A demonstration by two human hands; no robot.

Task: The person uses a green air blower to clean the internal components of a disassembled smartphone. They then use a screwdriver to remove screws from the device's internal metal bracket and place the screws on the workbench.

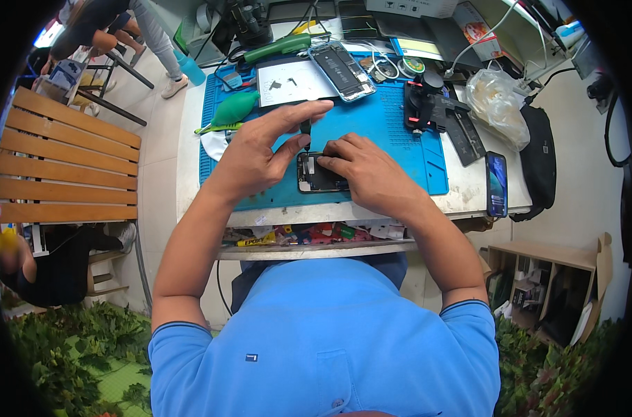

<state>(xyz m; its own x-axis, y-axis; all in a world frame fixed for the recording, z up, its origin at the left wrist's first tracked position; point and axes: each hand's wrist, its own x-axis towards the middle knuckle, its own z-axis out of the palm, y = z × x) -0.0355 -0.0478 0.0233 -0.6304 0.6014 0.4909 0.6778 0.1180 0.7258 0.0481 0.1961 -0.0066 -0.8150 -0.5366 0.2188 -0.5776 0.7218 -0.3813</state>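
My left hand (pixel 257 149) holds a small dark screwdriver (pixel 306 130) upright, with its thumb on the shaft and its index finger stretched over the top. The screwdriver's tip points down at the upper left end of a black phone screen assembly (pixel 320 183), which lies on the blue mat (pixel 392 132). My right hand (pixel 373 174) rests on that assembly with bent fingers pressed to its upper edge. Whether those fingers pinch a small part cannot be made out. Beyond both hands lies an opened phone body (pixel 341 71) with its black battery showing.
A white sheet (pixel 288 85) with small dark parts lies behind my left hand, beside a green air blower (pixel 235 108). At the right stand a black clamp fixture (pixel 424 108), a plastic bag (pixel 496 104) and a lit phone (pixel 496 184). An open drawer (pixel 316 236) sits below the table edge.
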